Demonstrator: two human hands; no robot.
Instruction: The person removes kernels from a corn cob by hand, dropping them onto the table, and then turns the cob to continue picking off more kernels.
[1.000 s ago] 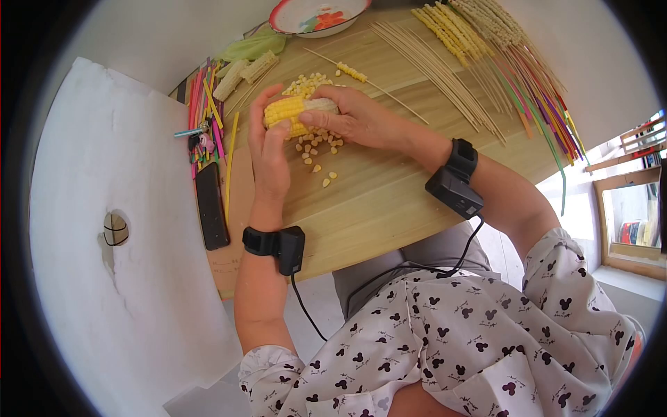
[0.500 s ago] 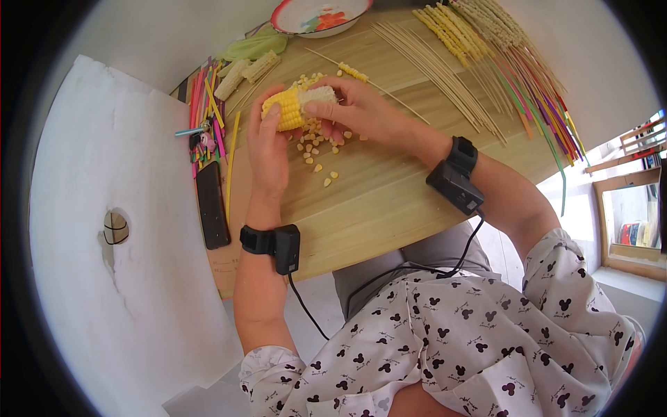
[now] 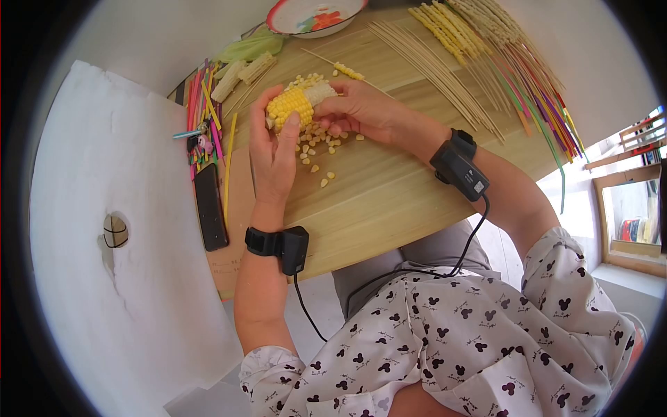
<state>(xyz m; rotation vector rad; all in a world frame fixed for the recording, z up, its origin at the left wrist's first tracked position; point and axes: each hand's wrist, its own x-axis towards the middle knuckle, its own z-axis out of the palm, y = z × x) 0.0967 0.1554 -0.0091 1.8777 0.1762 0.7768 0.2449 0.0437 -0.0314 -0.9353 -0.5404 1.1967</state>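
A corn cob is held above the table between both hands. Yellow kernels cover its left part, while the right end is stripped pale. My left hand is closed around the kernel-covered end, thumb along the near side. At the bare end, my right hand grips the cob with thumb and fingers; some of its fingertips are hidden. Loose kernels lie scattered on the table under and in front of the cob. Just beyond my right hand lies a skewer threaded with corn kernels.
An enamel bowl stands at the far edge. Bare cobs and green husk lie back left, near colored strips and a black phone. Bare skewers and kernel-threaded skewers lie at right.
The cob has turned slightly in my hands, and my left thumb has shifted from the cob's far left to its near side. My right hand has moved slightly right along the bare end.
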